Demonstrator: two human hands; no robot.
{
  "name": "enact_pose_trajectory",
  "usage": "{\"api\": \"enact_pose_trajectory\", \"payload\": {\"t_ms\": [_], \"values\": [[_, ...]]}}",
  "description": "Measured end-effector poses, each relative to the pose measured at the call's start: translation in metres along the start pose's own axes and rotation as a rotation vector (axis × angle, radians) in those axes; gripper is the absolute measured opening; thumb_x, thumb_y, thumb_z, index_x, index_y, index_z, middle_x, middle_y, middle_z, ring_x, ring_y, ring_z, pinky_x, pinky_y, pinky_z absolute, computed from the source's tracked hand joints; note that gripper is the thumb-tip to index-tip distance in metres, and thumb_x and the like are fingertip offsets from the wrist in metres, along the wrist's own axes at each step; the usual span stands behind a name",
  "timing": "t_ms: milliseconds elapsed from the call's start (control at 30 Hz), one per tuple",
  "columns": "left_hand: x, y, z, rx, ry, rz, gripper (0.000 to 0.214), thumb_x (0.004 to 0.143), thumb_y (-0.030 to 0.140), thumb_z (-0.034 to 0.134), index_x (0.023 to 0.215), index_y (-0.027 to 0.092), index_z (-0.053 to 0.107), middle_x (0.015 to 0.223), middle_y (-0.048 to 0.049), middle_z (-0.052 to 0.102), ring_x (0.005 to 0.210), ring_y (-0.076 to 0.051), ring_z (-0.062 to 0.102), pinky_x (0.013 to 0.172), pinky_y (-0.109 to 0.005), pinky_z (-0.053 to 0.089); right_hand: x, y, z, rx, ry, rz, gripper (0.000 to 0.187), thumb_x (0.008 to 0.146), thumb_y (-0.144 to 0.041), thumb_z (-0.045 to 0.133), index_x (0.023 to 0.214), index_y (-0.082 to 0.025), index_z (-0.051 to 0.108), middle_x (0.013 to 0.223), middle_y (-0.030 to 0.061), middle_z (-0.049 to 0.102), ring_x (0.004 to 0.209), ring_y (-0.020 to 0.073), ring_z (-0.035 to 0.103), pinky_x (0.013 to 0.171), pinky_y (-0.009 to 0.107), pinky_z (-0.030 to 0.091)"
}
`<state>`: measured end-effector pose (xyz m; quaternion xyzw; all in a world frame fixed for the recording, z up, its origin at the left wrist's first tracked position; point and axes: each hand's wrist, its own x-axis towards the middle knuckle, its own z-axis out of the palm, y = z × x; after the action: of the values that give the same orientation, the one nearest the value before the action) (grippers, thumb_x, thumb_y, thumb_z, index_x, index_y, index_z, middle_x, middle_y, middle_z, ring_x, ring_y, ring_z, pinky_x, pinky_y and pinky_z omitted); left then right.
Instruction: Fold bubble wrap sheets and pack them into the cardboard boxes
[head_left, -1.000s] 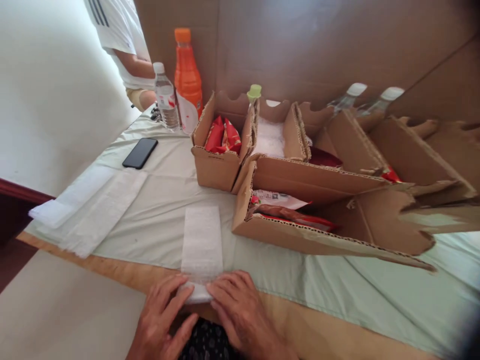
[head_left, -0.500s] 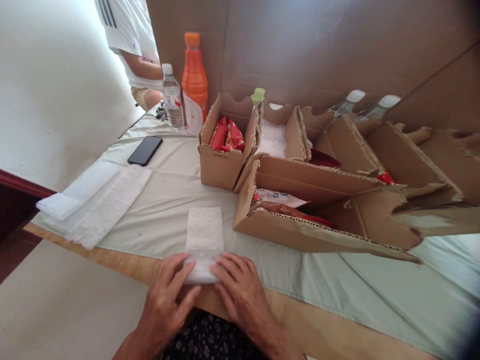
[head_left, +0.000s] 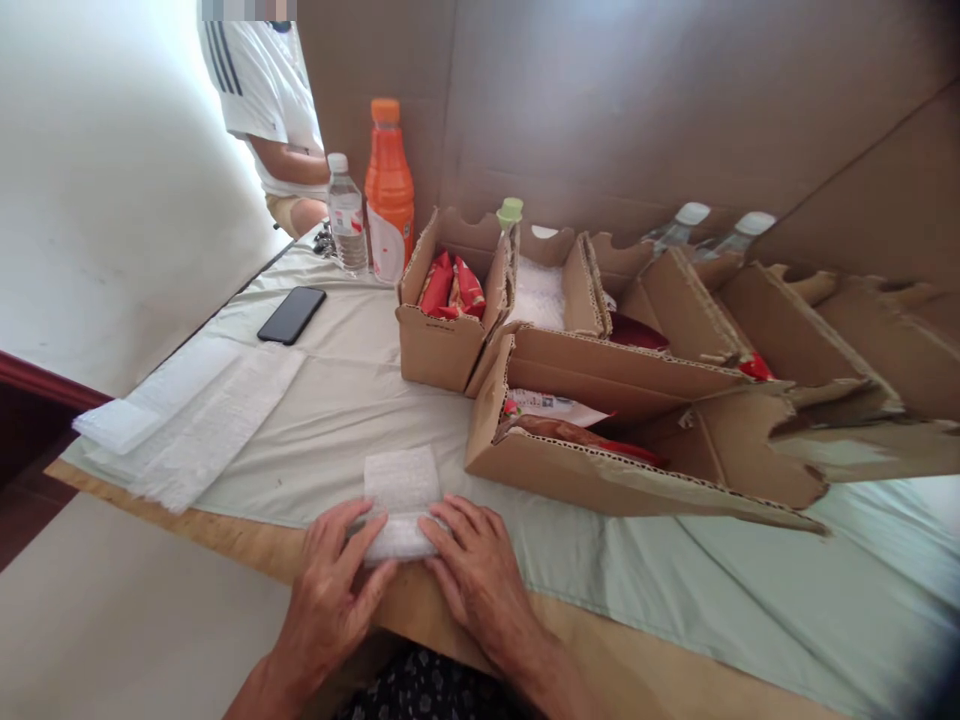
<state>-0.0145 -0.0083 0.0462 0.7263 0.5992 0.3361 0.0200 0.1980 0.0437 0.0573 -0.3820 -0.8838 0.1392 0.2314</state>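
Observation:
A small white strip of bubble wrap lies at the table's front edge, its near end folded into a thick roll. My left hand holds the left end of that roll, fingertips on top and thumb at the near side. At the right end, my right hand grips it in the same way, fingers bent over it and thumb low. The flat part of the wrap extends away from me between the hands. What lies inside the roll, if anything, is hidden.
More bubble wrap sheets lie at the left, near a black phone. Cardboard boxes with red packets stand ahead and right. Behind are an orange bottle and a water bottle. A person sits at the back left.
The bubble wrap's flat part has become shorter as the near end has been rolled further away from me. Both hands stay at the roll's ends. The view has tilted slightly upward.

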Motion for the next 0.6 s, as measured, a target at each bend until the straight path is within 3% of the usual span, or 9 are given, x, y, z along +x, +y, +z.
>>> {"api": "enact_pose_trajectory", "payload": {"t_ms": [133, 300, 367, 467, 533, 600], "values": [[-0.016, 0.009, -0.011, -0.095, -0.092, 0.071, 0.033, 0.093, 0.016, 0.060, 0.125, 0.023, 0.062, 0.115, -0.0073, 0.071, 0.117, -0.025, 0.061, 0.106, -0.042, 0.046, -0.005, -0.002, -0.014, 0.162, -0.073, 0.034, 0.031, 0.091, -0.012, 0.064, 0.119, -0.024, 0.064, 0.112, 0.0056, 0.074, 0.113, 0.0252, 0.062, 0.098, 0.044, 0.050], [0.000, -0.001, 0.001, -0.041, -0.042, -0.024, 0.023, 0.096, 0.023, 0.059, 0.118, 0.020, 0.066, 0.102, -0.0072, 0.073, 0.101, -0.025, 0.065, 0.093, -0.043, 0.052, -0.008, -0.009, -0.015, 0.062, -0.038, 0.027, 0.047, 0.089, -0.016, 0.067, 0.135, -0.020, 0.056, 0.139, 0.0164, 0.061, 0.122, 0.0309, 0.057, 0.098, 0.050, 0.050], [0.009, -0.007, 0.004, 0.025, 0.031, -0.097, 0.024, 0.097, 0.031, 0.059, 0.116, 0.019, 0.068, 0.103, -0.0095, 0.072, 0.096, -0.027, 0.066, 0.088, -0.045, 0.054, 0.000, -0.008, -0.005, 0.002, -0.049, -0.006, 0.048, 0.086, -0.016, 0.070, 0.132, -0.021, 0.059, 0.142, 0.0168, 0.058, 0.126, 0.0324, 0.055, 0.100, 0.052, 0.049], [0.008, -0.009, -0.003, -0.030, 0.113, -0.250, 0.032, 0.097, 0.041, 0.056, 0.117, 0.019, 0.070, 0.108, -0.0120, 0.072, 0.099, -0.027, 0.067, 0.083, -0.043, 0.059, 0.013, -0.002, 0.006, -0.035, -0.021, 0.005, 0.037, 0.087, -0.012, 0.069, 0.123, -0.023, 0.065, 0.128, 0.0129, 0.068, 0.118, 0.0295, 0.060, 0.094, 0.046, 0.051], [-0.003, -0.004, -0.015, -0.166, 0.099, -0.416, 0.036, 0.095, 0.047, 0.058, 0.114, 0.020, 0.071, 0.108, -0.0112, 0.074, 0.097, -0.026, 0.071, 0.075, -0.037, 0.062, 0.018, 0.001, 0.008, 0.012, 0.031, 0.038, 0.031, 0.090, -0.011, 0.065, 0.119, -0.023, 0.066, 0.117, 0.0095, 0.073, 0.106, 0.0257, 0.065, 0.088, 0.042, 0.052], [-0.018, 0.003, -0.025, -0.373, 0.001, -0.609, 0.040, 0.090, 0.054, 0.063, 0.108, 0.020, 0.074, 0.102, -0.0098, 0.078, 0.088, -0.025, 0.075, 0.069, -0.034, 0.063, 0.016, 0.000, 0.006, 0.095, 0.106, 0.062, 0.027, 0.095, -0.012, 0.060, 0.119, -0.023, 0.066, 0.109, 0.0068, 0.075, 0.097, 0.0226, 0.067, 0.083, 0.038, 0.051]]}}
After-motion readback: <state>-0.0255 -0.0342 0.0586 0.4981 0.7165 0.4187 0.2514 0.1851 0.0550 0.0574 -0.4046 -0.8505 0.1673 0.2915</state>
